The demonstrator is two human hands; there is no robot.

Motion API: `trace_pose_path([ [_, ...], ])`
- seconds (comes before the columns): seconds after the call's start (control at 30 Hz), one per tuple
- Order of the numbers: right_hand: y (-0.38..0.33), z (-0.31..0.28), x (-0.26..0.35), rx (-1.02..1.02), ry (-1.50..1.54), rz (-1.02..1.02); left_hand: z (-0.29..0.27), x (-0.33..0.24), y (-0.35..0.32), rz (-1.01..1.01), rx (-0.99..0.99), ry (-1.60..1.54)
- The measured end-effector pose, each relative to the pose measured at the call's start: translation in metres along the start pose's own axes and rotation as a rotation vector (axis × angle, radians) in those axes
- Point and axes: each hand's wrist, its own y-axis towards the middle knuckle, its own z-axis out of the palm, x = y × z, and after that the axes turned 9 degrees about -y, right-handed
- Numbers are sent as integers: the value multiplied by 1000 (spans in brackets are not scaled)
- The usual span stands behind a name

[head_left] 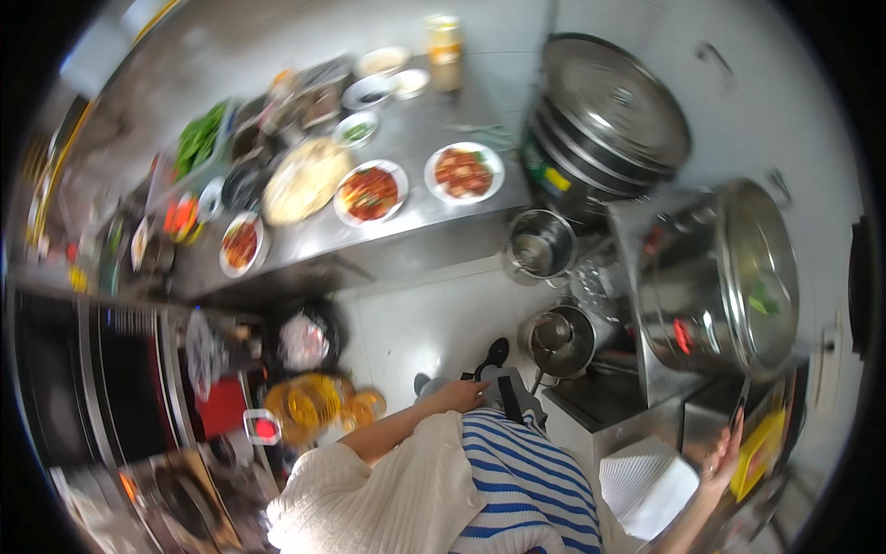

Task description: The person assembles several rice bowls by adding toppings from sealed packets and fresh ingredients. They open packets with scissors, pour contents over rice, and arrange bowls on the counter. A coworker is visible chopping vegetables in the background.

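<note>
My left hand (469,394) rests at my waist against a grey item with a black strap (509,397), its fingers stretched out and holding nothing that I can see. Out to the right, my right hand (723,454) is closed around a slim dark handle (741,401) that rises toward the rim of a large steel pot (690,286). What the handle belongs to is hidden. Something green shows at the pot's glossy top. Beside my right forearm is a white ribbed piece (646,485); I cannot tell whether it is a sleeve or a separate thing.
A steel counter (415,203) ahead carries plates of red food (464,174), a round pale flat item (307,180), small bowls and greens (199,138). Lidded steel pots (614,111) stand back right. Two smaller pots (543,245) sit below them. Yellow containers (309,406) stand left.
</note>
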Motion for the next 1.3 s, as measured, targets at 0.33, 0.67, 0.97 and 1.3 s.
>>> trace_pose_path([
  [0.33,-53,193,-194,354,-623,17,130,181,-105,-87,-405,-469],
  [0.67,-116,345,-682,1761,-1466,-651,264,217,-167,-591,-938,-458],
  [0.97,-191,373,-1016,1756,-1883,-1176,323,196,-148,-774,-1127,-869],
  [1.3,-184,382,-1014,1771,-2040,-1173,315,191,-146,-820,-1202,-926],
])
